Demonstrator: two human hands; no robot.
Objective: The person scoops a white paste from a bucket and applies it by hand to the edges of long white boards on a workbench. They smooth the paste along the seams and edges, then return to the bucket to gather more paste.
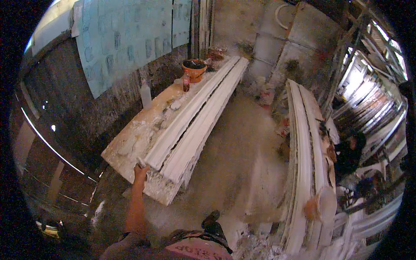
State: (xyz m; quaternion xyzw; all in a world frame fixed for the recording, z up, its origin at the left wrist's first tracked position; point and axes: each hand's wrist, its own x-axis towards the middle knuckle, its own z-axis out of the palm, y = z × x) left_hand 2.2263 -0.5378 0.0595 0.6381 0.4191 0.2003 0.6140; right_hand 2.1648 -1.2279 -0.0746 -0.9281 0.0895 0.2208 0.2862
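My left hand point(141, 170) is at the near end of a long white moulding strip point(190, 114), which looks like plaster. Its fingers are closed around something small and pale by the strip's corner, too small to make out. Beside that strip, across a dark narrow gap, lies a second white strip point(203, 125) with rough edges. Both rest lengthwise on a plaster-splashed wooden bench point(125, 143). My right hand is out of view.
On the bench stand an orange bucket point(195, 77), a bottle of dark red liquid point(186, 82) and a whitish bottle point(146, 96). At right, another bench carries long white strips point(301, 147) and a tilted orange bucket point(311, 209). Floor point(234, 160) runs between the benches.
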